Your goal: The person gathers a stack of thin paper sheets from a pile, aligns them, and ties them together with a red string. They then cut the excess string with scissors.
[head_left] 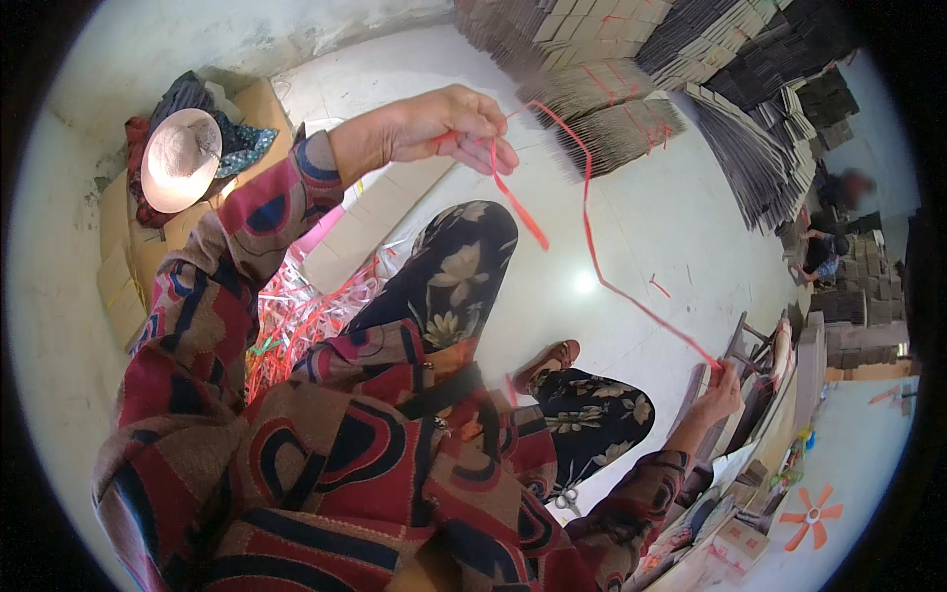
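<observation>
Head view: a dark round rim cuts off the corners, and the scene bends toward it. Farther back on the right, another person (827, 247) is small and partly blurred, so what that person's hands do cannot be told. The tangled pile of red and pale strips (311, 321) is partly covered by the wearer's left sleeve (232, 242) and raised thigh. A pair of scissors (566, 500) shows near the right trouser leg (602, 409), partly masked by the clothing. The far stacks of flat grey board (602, 109) run out of sight at the upper edge.

A red strip (588, 202) spans the space between the hands, above the pale floor. The left hand (456, 128) pinches it between thumb and bent fingers; the strand leaves the fingertips toward the right, bends, and slants down to the right hand (718, 393). A short red tail (520, 211) hangs below the left fingers; whether it belongs to the same strip is unclear, since the fingers cover the join. The right hand grips the strip's lower stretch at its fingertips, though its separate fingers are too small to make out well.
</observation>
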A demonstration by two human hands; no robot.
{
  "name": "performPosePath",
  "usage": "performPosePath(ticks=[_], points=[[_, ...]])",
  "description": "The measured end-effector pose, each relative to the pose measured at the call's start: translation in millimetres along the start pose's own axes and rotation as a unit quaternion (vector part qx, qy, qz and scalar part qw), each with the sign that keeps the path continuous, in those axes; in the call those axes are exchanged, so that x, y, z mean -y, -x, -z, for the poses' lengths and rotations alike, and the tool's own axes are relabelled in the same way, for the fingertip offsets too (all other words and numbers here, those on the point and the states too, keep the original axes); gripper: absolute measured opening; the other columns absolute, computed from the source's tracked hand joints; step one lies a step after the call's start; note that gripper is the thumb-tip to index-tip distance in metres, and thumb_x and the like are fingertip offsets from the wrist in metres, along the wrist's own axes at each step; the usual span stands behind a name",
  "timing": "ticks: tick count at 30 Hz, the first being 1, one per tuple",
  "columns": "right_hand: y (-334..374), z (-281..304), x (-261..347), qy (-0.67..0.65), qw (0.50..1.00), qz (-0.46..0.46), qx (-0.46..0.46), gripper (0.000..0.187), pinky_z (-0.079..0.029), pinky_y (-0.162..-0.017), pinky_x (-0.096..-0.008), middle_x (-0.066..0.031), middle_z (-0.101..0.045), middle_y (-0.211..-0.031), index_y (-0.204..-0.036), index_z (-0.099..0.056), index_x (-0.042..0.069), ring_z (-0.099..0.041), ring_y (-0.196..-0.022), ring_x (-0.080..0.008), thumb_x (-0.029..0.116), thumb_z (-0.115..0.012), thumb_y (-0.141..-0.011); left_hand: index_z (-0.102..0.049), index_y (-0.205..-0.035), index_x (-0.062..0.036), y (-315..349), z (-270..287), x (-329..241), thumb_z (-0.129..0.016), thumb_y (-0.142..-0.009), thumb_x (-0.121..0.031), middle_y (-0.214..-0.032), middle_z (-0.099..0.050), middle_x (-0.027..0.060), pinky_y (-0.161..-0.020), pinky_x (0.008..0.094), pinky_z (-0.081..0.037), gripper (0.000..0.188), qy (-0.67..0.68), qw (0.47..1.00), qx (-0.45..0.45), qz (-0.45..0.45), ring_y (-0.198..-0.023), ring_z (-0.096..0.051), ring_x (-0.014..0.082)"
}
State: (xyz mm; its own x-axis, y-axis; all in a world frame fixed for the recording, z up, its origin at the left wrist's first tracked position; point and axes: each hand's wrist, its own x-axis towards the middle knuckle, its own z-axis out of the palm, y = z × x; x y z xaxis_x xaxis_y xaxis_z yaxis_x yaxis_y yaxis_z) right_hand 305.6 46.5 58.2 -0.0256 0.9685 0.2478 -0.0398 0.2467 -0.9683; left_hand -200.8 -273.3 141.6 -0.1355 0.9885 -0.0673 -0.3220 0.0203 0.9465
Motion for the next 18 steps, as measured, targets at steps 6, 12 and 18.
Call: performPosePath(ticks=[6, 12, 18], points=[[8.2, -36.1, -19.6, -0.062, 0.998, -0.026, 0.018, 0.008, -0.057, -0.074, -0.0315, -0.0144, -0.062, -0.085, -0.087, -0.059, -0.008, -0.064, -0.079, -0.0235, -0.012, -0.056, -0.08, -0.05, -0.093, 0.0012, 11.9, -24.3, 6.2, -0.061, -0.082, -0.009, -0.093, -0.064, 0.0225, -0.082, 0.0323, -0.051, 0.019, -0.048, 0.996, -0.027, -0.065, -0.089, -0.064, 0.0257], [-11.5, 2.6, -40.9, -0.175, 0.974, -0.137, 0.047, 0.029, -0.053, -0.078, -0.0274, -0.0201, -0.057, -0.103, -0.111, -0.051, -0.011, -0.059, -0.097, -0.0258, -0.012, -0.052, -0.082, -0.057, -0.091, 0.003, 5.3, -4.5, 2.1, -0.059, -0.08, -0.004, -0.072, -0.064, 0.0106, -0.059, 0.0258, -0.05, 0.014, -0.408, 0.892, -0.079, -0.178, -0.068, -0.063, 0.0157], [47.0, 3.0, -30.1, -0.182, 0.976, -0.077, 0.087, 0.043, -0.041, -0.076, -0.0183, -0.0063, -0.048, -0.097, -0.129, -0.037, -0.01, -0.046, -0.084, -0.0088, 0.0, -0.047, -0.088, -0.063, -0.1, -0.0078, 108.1, 170.7, 1.8, -0.052, -0.089, -0.03, -0.069, -0.043, -0.0024, -0.06, 0.0169, -0.035, 0.027, -0.301, 0.868, -0.394, 0.035, -0.059, -0.036, 0.0083]])
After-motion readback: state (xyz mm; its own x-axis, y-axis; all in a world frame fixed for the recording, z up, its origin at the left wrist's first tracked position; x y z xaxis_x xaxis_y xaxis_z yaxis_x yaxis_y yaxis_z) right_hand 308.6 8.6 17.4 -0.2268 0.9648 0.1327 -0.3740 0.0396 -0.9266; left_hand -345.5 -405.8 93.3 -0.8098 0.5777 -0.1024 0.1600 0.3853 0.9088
